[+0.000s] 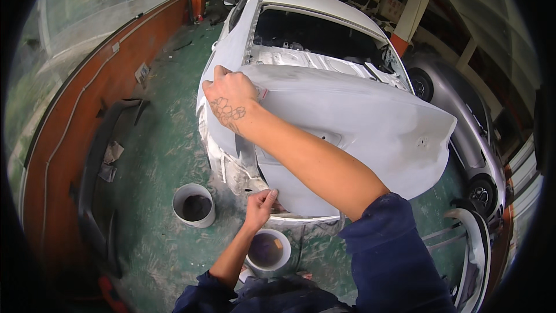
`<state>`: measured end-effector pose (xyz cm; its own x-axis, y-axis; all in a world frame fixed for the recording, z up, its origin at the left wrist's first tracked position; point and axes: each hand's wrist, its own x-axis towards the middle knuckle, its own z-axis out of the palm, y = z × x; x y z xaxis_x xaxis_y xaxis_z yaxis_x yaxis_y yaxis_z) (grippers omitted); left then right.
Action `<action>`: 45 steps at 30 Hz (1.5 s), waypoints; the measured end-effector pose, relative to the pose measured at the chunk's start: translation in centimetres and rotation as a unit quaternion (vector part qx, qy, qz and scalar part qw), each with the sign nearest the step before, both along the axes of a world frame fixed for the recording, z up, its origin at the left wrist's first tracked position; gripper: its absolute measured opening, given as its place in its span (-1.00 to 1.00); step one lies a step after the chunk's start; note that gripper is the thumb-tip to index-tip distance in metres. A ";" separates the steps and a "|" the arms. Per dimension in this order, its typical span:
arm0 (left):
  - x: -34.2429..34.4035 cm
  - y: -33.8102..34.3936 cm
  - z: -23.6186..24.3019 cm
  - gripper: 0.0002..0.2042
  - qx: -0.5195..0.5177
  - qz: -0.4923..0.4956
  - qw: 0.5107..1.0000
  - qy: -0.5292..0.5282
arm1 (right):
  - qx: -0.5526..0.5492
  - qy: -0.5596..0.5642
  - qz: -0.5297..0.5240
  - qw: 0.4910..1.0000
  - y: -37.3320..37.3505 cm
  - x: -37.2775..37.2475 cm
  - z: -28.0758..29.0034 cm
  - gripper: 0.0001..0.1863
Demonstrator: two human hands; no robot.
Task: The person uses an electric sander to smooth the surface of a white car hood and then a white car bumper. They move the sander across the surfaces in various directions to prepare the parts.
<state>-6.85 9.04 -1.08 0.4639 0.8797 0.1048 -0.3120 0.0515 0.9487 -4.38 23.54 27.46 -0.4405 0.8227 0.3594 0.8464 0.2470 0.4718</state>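
One bare right hand (233, 95) curled at the upper left edge of a grey boot lid (359, 110), at a white car's (313, 56) rear; the left hand (259, 208) met its lower left corner. Whether either clamped on it couldn't be told. Two buckets (197, 224) stood nearby.

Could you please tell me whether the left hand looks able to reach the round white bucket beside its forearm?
Probably yes: the bucket stands uncovered on the green floor, though the left hand, at the large grey trunk lid, would likely need lowering.
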 end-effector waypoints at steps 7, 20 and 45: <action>-1.2 0.5 -3.4 -0.61 0.012 0.017 0.999 0.034 | 0.008 0.001 0.046 0.999 -6.0 5.8 0.1 -0.67; -0.4 0.5 -7.3 -0.63 0.024 0.021 0.996 0.087 | -0.095 0.000 0.087 0.992 -3.9 3.3 -1.0 -0.67; -5.1 -0.5 -12.2 -0.51 0.013 0.073 0.965 0.251 | -0.101 0.309 -0.436 0.839 -22.3 42.1 -6.8 -0.54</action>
